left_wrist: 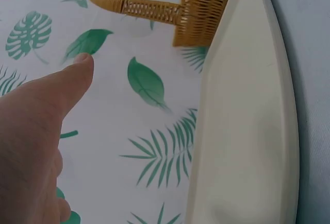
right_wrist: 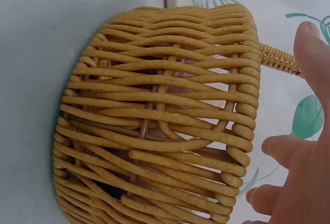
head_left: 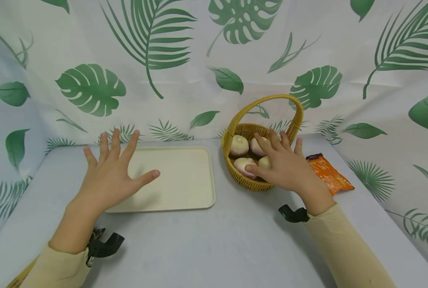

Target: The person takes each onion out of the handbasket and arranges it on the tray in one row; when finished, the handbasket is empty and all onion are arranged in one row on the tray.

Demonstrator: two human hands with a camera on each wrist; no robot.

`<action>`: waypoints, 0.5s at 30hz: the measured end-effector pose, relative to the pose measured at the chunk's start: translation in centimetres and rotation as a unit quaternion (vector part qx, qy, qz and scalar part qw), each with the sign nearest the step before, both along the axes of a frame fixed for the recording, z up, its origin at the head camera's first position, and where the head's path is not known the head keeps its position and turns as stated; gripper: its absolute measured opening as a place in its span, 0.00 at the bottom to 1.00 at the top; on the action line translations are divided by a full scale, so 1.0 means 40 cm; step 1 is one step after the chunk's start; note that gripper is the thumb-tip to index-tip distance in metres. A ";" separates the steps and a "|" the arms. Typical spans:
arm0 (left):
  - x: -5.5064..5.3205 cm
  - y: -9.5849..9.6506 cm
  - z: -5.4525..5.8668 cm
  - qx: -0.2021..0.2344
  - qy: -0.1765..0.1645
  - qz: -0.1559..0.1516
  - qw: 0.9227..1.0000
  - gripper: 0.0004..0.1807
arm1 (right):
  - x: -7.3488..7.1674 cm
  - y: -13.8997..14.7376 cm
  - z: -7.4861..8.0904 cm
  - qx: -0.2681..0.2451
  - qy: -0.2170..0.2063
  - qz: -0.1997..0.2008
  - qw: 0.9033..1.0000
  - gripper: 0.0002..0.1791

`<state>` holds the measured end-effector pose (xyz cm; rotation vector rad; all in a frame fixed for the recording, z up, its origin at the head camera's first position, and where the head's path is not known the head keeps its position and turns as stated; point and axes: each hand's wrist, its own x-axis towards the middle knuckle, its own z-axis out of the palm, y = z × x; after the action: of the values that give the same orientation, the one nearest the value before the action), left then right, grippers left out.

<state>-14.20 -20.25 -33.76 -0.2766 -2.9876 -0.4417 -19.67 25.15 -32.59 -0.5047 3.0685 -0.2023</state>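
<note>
Both hands look ready to start, I think: the left hand (head_left: 109, 182) has its fingers spread above the smooth, flat, cream tray (head_left: 185, 176), and the right hand (head_left: 287, 168) is spread over the basket (head_left: 247, 184), at about three o'clock from the tray, each with a released grip and nothing held. The basket is woven from bumpy yellow-brown strands with a tall hoop handle (head_left: 262, 99), and holds round white bulbs (head_left: 239, 146) with purple patches; a crinkly orange packet (head_left: 329, 173) lies at about three o'clock from it. Picking up a bulb would likely need the right fingers to dip in and curl round its sides.
</note>
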 end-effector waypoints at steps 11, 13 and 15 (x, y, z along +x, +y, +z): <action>-0.004 -0.006 -0.005 0.009 0.006 0.000 1.000 0.66 | -0.003 -0.005 -0.007 -0.013 -0.010 0.005 1.000 0.60; -0.004 -0.007 -0.006 0.011 0.006 0.001 1.000 0.66 | -0.002 -0.007 -0.007 -0.011 -0.008 0.006 1.000 0.60; -0.005 -0.007 -0.006 0.012 0.004 0.000 1.000 0.67 | 0.001 -0.009 -0.005 -0.007 -0.008 0.008 1.000 0.61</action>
<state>-14.38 -20.53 -34.02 -0.2752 -2.9734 -0.4750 -19.65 24.79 -32.80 -0.5242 3.0480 -0.2276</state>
